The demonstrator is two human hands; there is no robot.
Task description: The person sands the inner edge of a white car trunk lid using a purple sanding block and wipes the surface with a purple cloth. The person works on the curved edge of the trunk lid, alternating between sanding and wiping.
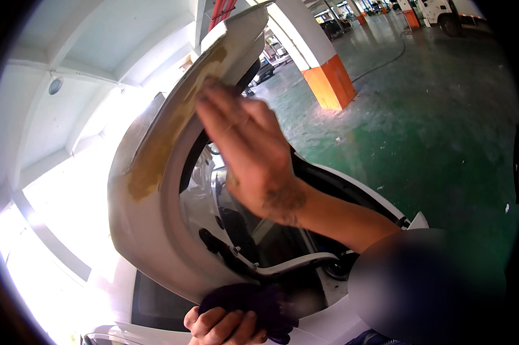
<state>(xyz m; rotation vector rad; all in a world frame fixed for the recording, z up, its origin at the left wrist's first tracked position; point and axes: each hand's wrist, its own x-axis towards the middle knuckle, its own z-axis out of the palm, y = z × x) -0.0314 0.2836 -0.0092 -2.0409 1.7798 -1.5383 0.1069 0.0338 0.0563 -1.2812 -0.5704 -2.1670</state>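
Observation:
A raised white car trunk lid point(138, 230) curves up through the middle, with a yellow-brown patch of what looks like body filler point(147, 172) along its edge. My right hand point(251, 146) reaches across from the lower right. Its fingers are stretched out against the lid's upper edge beside the filler, their tips smeared by motion; nothing shows in them, though the palm side is hidden. At the bottom, my left hand point(228, 326) is closed around a dark purple cloth point(245, 305), just below the lid's lower edge.
Beneath the lid are a black hinge arm point(213, 242) and the trunk opening. An orange and white pillar point(328, 83) stands on the green floor point(443, 138) beyond. Farther back, a white truck point(443, 17) is parked. A dark hose point(380, 66) lies across the floor.

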